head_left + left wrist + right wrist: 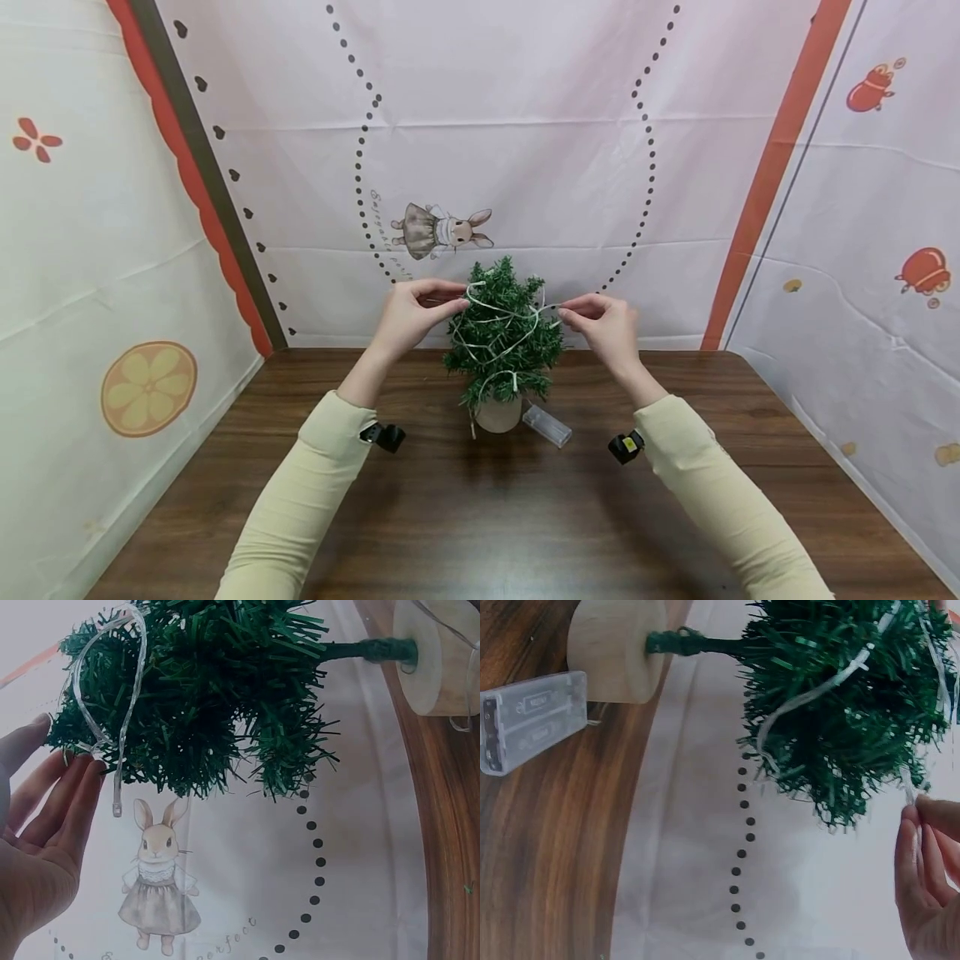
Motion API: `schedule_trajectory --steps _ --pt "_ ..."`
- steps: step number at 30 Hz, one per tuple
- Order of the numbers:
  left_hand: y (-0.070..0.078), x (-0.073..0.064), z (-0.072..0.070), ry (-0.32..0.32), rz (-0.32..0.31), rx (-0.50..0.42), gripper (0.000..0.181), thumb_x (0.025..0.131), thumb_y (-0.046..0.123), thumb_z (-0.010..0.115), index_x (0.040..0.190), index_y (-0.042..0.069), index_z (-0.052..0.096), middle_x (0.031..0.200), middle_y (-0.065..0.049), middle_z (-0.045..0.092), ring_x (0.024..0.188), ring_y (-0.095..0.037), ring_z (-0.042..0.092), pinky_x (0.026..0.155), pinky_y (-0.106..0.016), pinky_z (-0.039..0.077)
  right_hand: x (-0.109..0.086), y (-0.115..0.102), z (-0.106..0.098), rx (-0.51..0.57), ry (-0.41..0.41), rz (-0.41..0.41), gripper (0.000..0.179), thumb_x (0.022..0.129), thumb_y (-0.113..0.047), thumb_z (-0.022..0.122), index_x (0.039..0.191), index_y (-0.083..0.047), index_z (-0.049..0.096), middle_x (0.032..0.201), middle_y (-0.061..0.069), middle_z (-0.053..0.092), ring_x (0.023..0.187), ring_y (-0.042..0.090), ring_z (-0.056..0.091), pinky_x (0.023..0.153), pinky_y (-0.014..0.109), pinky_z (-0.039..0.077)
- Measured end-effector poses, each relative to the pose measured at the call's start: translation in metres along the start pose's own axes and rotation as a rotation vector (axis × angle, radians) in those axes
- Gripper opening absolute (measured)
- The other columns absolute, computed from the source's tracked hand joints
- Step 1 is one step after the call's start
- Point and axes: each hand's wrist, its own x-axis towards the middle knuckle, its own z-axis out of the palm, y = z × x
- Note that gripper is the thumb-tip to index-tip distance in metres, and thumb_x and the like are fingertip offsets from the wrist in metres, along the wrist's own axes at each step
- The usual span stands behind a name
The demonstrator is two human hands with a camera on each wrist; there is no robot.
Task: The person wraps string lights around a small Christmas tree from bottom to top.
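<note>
A small green artificial Christmas tree (504, 333) stands upright on a round wooden base (498, 414). A white wire string of lights (491, 320) winds around its branches. At the tree's left side, my left hand (408, 317) touches the upper branches; in the left wrist view its thumb and fingers are apart, with fingertips partly behind the greenery. Beside them a loop of the light string (139, 675) hangs down to a small bulb. On the other side my right hand (606, 325) pinches a length of the light string between thumb and fingers, just off the branches.
A clear plastic battery box (547, 426) lies on the brown wooden table (495, 517), right of the tree's base. Behind the tree hangs a pale printed cloth (517, 167) with a rabbit figure (438, 231). More printed cloth encloses both sides.
</note>
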Motion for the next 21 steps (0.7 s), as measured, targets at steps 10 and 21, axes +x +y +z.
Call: schedule_trajectory --steps 10,21 --pt "-0.004 0.002 0.001 -0.001 0.028 0.018 0.024 0.084 0.013 0.073 0.103 0.000 0.071 0.099 -0.017 0.072 0.087 -0.035 0.069 0.070 -0.022 0.055 0.001 -0.001 0.008 0.021 0.117 0.004 0.015 0.082 -0.018 0.075 0.089 -0.005 0.075 0.082 0.014 0.073 0.060 -0.003 0.064 0.056 0.015 0.051" --pt "-0.035 0.010 0.003 0.027 0.019 0.020 0.025 0.080 0.028 0.077 0.100 0.013 0.074 0.097 -0.007 0.074 0.083 -0.020 0.070 0.070 -0.024 0.056 0.004 -0.001 0.016 -0.059 -0.028 0.106 0.017 0.080 -0.024 0.077 0.090 -0.009 0.075 0.082 0.010 0.074 0.060 0.005 0.067 0.053 0.019 0.051"
